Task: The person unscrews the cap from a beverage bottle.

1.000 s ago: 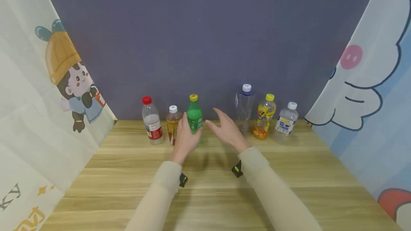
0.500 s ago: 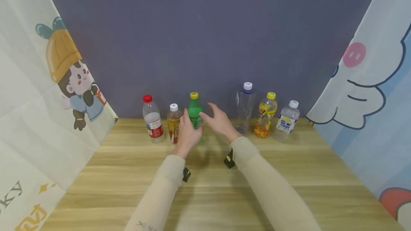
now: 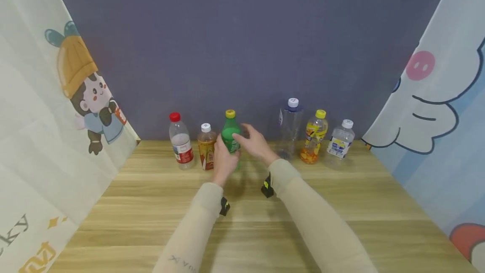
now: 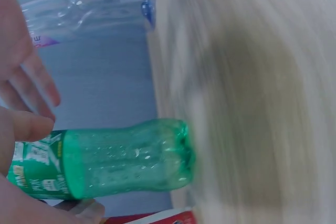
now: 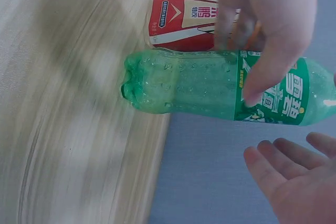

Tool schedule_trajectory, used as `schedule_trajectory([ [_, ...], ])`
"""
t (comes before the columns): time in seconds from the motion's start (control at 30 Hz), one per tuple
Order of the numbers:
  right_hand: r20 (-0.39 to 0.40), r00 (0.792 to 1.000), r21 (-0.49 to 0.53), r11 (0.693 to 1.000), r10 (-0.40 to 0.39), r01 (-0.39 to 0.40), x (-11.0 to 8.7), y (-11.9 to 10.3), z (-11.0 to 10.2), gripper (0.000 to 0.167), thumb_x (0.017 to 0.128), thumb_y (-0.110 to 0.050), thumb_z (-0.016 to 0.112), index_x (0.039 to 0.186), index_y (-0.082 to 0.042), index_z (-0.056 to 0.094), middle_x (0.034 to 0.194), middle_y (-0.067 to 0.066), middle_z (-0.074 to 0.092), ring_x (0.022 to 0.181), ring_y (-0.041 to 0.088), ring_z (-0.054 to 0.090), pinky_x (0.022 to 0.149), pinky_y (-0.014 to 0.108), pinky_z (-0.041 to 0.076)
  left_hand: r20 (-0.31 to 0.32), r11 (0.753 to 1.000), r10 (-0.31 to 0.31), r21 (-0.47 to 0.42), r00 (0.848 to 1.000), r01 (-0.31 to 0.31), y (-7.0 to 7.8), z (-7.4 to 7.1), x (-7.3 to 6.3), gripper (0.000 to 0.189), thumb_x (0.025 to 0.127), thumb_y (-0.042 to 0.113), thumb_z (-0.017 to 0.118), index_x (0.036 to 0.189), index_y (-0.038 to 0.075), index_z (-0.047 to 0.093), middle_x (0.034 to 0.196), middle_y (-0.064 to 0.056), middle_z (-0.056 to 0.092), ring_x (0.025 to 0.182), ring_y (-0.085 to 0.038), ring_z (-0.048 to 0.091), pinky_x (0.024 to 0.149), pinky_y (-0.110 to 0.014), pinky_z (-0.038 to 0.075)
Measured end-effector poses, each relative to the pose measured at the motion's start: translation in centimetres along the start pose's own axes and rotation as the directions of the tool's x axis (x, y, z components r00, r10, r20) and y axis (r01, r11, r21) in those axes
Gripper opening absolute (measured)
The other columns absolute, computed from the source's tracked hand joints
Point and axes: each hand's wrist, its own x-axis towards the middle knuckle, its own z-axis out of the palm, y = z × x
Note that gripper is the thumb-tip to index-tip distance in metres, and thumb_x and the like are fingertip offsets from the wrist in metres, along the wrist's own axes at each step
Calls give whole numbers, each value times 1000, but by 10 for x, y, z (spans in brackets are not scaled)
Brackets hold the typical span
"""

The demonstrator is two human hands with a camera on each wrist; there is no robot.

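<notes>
My left hand [image 3: 225,159] grips a green plastic bottle [image 3: 230,133] with a yellow cap around its label. In the left wrist view, its thumb [image 4: 29,126] lies across the top of the green label and fingers show beneath. The bottle stands upright, and its ridged base [image 5: 132,81] shows in the right wrist view. My right hand [image 3: 257,144] is just right of the bottle, fingers extended. In the right wrist view its fingers [image 5: 281,163] stand slightly apart from the label, with a gap between.
Left of the green bottle stand a white-capped bottle [image 3: 206,151] with an orange-red label and a red-capped clear bottle [image 3: 182,148]. To the right are a tall clear bottle [image 3: 289,132], a yellow-capped bottle [image 3: 313,138] and a white-capped clear bottle [image 3: 339,144]. A dark wall [image 3: 242,45] rises behind.
My right hand has moved left, closer to the green bottle. My left hand has shifted slightly right and its fingers wrap the bottle more closely. The other bottles have stayed in place.
</notes>
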Motion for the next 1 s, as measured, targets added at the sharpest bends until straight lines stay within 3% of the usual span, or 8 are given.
schedule_trajectory([
  [0.3,17,1000,49,999,12,-12,3,-13,4,75,98,-47,62,156,-10,33,146,16,53,129,32,55,105,52,45,23,997,-64,-29,998,65,-12,11,4,76,84,8,78,147,-2,36,141,-25,48,131,-41,49,112,-54,37],
  [0.57,10,999,67,996,54,-54,9,-6,10,81,94,-44,70,156,-7,32,143,16,54,127,33,56,106,50,45,71,989,-146,11,987,145,-20,16,4,69,86,12,77,143,-1,41,134,-23,57,126,-43,53,109,-55,40],
  [0.8,-15,998,86,994,65,-63,8,-2,9,86,90,-45,75,155,-8,33,138,14,57,122,32,59,105,51,45,137,994,-109,-4,985,110,-21,15,6,73,86,11,77,147,1,38,136,-23,57,127,-43,52,111,-57,37],
  [1.0,-48,996,108,991,80,-74,4,-1,10,89,87,-47,77,155,-10,33,135,13,59,120,33,59,104,53,45,165,996,-80,43,983,74,-15,15,2,75,85,12,77,147,-3,37,129,-26,60,120,-43,58,106,-57,43],
])
